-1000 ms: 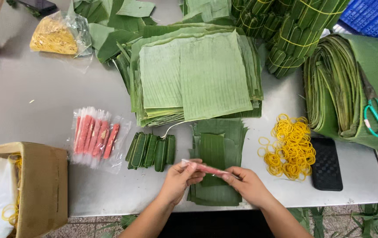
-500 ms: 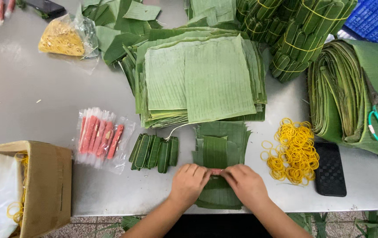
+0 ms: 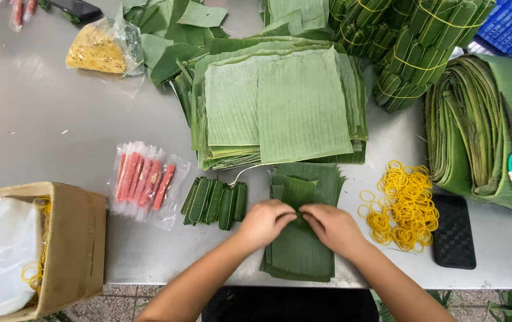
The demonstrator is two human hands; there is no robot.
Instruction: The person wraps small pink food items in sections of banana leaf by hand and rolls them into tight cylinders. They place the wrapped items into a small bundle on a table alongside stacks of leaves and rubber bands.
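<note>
My left hand (image 3: 265,222) and right hand (image 3: 332,226) meet, fingers curled, pinching a banana-leaf strip (image 3: 296,197) on the leaf pile (image 3: 301,262) (rubber bands (image 3: 405,206) lie just beside).

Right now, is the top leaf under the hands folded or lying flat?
Being folded: both hands, left hand and right hand, pinch a raised crease in the top leaf; the leaf stack beneath lies flat.

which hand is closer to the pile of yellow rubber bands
Right. The right hand rests on the small stack of leaf pieces just beside the yellow rubber bands, though not touching them. The left hand sits further off, on the stack's far side.
</note>
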